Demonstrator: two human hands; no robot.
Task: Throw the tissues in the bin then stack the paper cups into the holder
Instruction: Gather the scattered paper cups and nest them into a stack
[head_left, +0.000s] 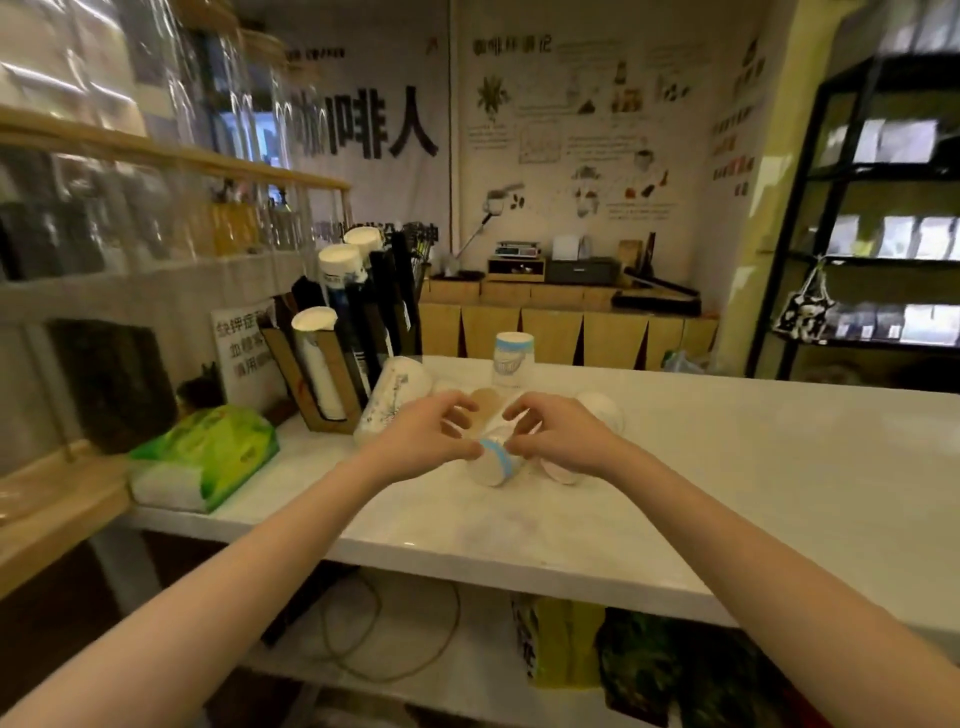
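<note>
Both our hands close on one paper cup (493, 462) at the middle of the frame: our left hand (426, 436) takes it from the left with thumb and curled fingers, our right hand (558, 434) pinches it from the right, so each grip is narrow and holding the cup. Our bare forearms reach in from the lower corners and meet over the white worktop (727, 493). That cup lies tilted, its long axis running from lower left to upper right, the blue-banded end toward us. Other cups lie around it; one with blue print (513, 359) stands upside down just behind, its lettering too blurred to read. Left of centre the cup holder (317, 374) carries leaning stacks of cups. Large black characters on the wall banner (387, 124) read 咖啡人. A small sign (247, 343) beside the holder is unreadable. A green tissue pack (208, 452) lies at the left.
</note>
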